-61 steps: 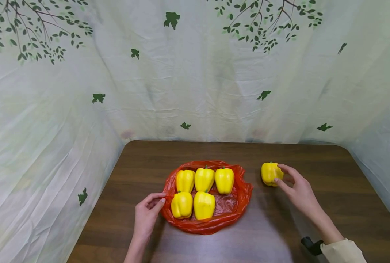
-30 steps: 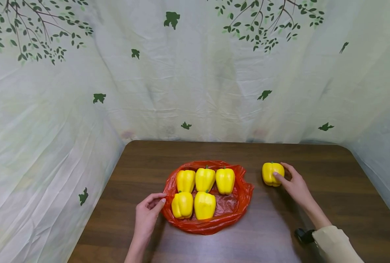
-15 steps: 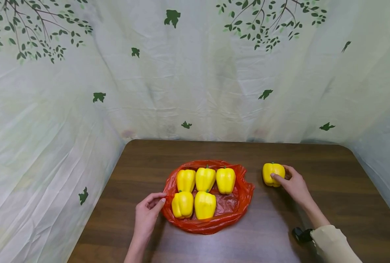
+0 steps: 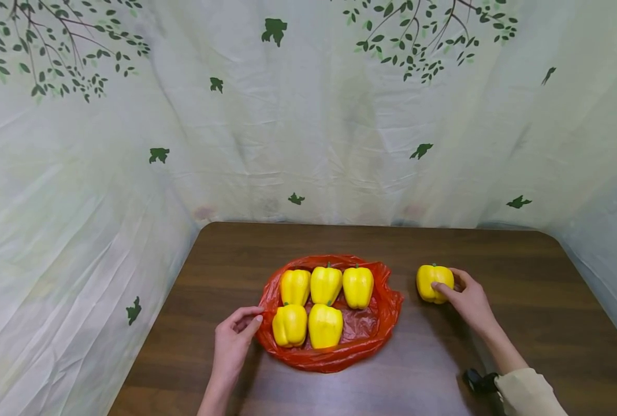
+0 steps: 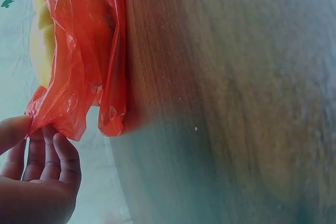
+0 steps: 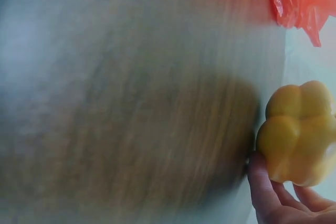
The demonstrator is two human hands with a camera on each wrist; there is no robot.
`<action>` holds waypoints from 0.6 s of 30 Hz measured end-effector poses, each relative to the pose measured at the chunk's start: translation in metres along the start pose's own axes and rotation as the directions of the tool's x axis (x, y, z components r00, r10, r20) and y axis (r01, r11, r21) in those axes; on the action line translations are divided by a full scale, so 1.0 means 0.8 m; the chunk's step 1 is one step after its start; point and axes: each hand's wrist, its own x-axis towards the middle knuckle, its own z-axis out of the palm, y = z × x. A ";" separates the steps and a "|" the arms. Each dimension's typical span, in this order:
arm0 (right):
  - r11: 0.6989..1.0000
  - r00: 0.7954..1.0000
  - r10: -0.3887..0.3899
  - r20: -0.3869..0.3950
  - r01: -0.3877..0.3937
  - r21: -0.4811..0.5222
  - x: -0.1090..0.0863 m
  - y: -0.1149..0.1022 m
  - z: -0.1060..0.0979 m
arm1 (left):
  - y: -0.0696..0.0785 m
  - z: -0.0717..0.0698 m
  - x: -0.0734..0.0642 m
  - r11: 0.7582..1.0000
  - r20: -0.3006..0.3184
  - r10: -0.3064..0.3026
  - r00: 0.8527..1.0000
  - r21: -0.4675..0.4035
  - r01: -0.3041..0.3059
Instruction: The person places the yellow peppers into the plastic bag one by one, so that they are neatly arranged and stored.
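Note:
A red plastic bag lies spread on the table with its mouth rolled open. Several yellow bell peppers sit inside it in two rows, three at the back. At the bag's left edge my left hand pinches the thin film between thumb and fingers; the left wrist view shows the red film at the fingertips. To the right of the bag, another yellow bell pepper is gripped by my right hand, thumb on its near side. In the right wrist view the fingers touch this pepper's lower side.
The brown wooden table has rounded back corners. Behind it and at both sides hangs a pale curtain printed with leaves and branches. A dark band is on the right wrist, by a cream sleeve.
My right hand has closed round the lone bell pepper, and the pepper has shifted slightly toward me and to the right. The left hand stays at the bag's edge.

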 end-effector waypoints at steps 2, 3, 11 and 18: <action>1.000 1.000 0.011 0.011 -0.011 0.023 -0.006 -0.004 -0.001 | -0.001 0.000 0.001 1.000 0.000 0.003 1.000 -0.002 -0.003; 0.999 1.000 0.021 0.008 -0.021 0.027 -0.009 -0.006 -0.001 | -0.001 0.001 0.001 1.000 0.000 0.004 1.000 -0.004 -0.004; 0.995 0.999 0.041 0.008 -0.042 0.093 -0.039 -0.040 -0.011 | -0.001 0.002 0.003 1.000 0.000 0.007 1.000 0.011 -0.007; 0.983 0.997 0.072 0.004 -0.072 0.171 -0.063 -0.077 -0.015 | -0.001 0.003 0.003 1.000 -0.004 0.016 1.000 -0.005 -0.016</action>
